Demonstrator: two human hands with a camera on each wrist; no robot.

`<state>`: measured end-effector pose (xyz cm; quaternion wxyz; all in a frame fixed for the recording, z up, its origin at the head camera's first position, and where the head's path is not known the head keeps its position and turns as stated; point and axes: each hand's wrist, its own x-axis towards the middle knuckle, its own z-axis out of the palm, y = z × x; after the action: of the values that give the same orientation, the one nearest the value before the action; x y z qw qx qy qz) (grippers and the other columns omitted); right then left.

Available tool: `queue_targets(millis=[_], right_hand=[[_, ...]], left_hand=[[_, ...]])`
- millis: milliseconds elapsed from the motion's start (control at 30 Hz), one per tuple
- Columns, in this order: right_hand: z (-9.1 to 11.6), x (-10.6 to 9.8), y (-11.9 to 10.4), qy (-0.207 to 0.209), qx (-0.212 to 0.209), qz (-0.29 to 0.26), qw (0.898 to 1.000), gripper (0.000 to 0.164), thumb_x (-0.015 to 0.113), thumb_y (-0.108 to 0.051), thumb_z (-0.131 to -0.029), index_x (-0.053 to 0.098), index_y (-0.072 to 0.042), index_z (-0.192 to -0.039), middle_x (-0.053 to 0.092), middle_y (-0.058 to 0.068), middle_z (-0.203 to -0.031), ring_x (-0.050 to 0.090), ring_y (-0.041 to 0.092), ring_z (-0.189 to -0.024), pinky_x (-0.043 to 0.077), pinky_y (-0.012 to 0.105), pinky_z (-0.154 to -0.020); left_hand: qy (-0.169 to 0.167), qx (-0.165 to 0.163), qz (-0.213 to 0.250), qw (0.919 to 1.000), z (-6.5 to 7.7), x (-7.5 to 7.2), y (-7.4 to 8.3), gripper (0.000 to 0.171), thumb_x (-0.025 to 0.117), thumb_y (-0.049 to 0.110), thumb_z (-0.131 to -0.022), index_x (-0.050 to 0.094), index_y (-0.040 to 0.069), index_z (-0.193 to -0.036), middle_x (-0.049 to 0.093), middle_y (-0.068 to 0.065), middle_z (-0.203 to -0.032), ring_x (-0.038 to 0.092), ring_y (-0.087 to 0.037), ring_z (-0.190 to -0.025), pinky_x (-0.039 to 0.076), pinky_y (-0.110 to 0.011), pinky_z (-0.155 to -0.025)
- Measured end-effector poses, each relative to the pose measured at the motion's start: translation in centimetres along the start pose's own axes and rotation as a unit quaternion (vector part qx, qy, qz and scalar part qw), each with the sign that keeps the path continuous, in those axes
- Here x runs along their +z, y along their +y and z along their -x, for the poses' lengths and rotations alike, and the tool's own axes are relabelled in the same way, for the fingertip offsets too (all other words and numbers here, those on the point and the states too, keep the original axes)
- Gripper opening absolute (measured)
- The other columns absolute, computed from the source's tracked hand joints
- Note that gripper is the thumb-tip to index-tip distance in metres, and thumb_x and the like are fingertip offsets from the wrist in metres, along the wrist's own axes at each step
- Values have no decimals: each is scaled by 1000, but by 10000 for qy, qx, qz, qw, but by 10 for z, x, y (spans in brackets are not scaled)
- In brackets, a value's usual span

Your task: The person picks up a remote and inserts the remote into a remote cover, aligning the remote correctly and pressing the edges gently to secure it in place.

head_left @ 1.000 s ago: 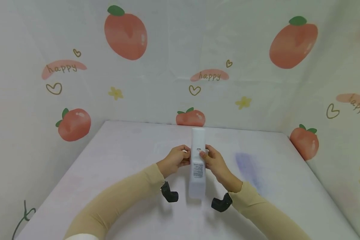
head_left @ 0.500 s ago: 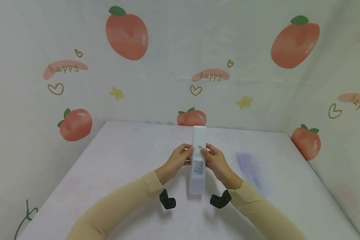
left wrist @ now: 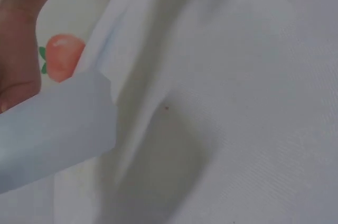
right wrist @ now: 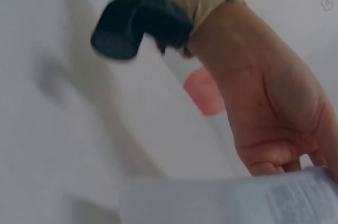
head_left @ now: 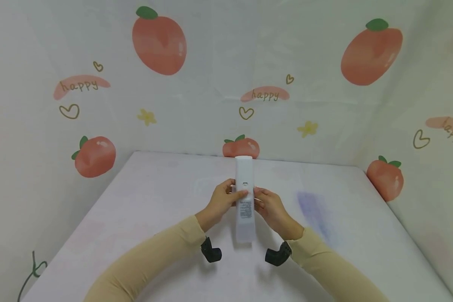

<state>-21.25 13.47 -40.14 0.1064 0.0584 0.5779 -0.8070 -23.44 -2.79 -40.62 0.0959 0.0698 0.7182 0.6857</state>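
A long white device [head_left: 244, 170] with a small port and a printed grey label stands nearly upright in the head view, its lower end paler and translucent. My left hand [head_left: 219, 203] grips its left side, thumb across the front above the label and fingers partly hidden behind. At its right edge, the fingertips of my right hand [head_left: 273, 208] touch or nearly touch the side, loosely bent. The left wrist view shows the device's plain lower end [left wrist: 63, 123] beside part of my right hand [left wrist: 18, 49]. In the right wrist view, my left hand [right wrist: 264, 94] holds the labelled body [right wrist: 195, 200].
A white cloth-covered table [head_left: 166, 176] lies below, with a faint purple patch [head_left: 312, 212] to the right. Fruit-printed fabric [head_left: 211, 54] hangs behind and at the sides. Black cameras [head_left: 211, 251] sit at both wrists. A dark green cord [head_left: 34, 270] is at lower left.
The left hand went from the device's edge to a grip with its thumb across the front. The right thumb came off the front to the side. The device shifted slightly left and up.
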Motion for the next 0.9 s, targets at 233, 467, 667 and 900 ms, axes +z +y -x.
queue_targets(millis=[233, 467, 667, 900], right_hand=[[-8, 2, 2, 706, -288, 502, 9958, 16, 48, -10, -102, 55, -1, -91, 55, -3, -78, 54, 7, -71, 48, 20, -69], [-14, -2, 3, 580, -377, 1041, 9922, 15, 47, -7, -101, 53, 6, -100, 57, -1, -83, 57, 8, -73, 49, 20, -69], [-4, -2, 8, 401, -273, 534, 9974, 24, 45, -20, -104, 44, -1, -119, 58, -2, -88, 57, 8, -73, 48, 21, -67], [0, -6, 8, -175, -334, 379, 9986, 39, 49, -25, -102, 40, -4, -134, 61, -3, -98, 63, 9, -83, 51, 24, -74]], left_hand=[[-284, -89, -198, 9994, -1, 3, 0, 42, 71, 15, -89, 56, 2, -125, 69, -18, -106, 66, -15, -84, 58, -32, -73], [-742, -450, -584, 9945, 3, 3, 4, 42, 73, 17, -87, 57, 3, -123, 69, -14, -99, 66, -17, -82, 59, -35, -74], [-570, -287, -548, 9965, 2, 1, 6, 41, 76, 16, -85, 59, 2, -119, 68, -16, -102, 66, -18, -84, 59, -37, -74], [-353, -79, -968, 9946, 0, 2, 9, 40, 79, 16, -81, 60, 0, -113, 65, -14, -103, 64, -18, -83, 59, -35, -71]])
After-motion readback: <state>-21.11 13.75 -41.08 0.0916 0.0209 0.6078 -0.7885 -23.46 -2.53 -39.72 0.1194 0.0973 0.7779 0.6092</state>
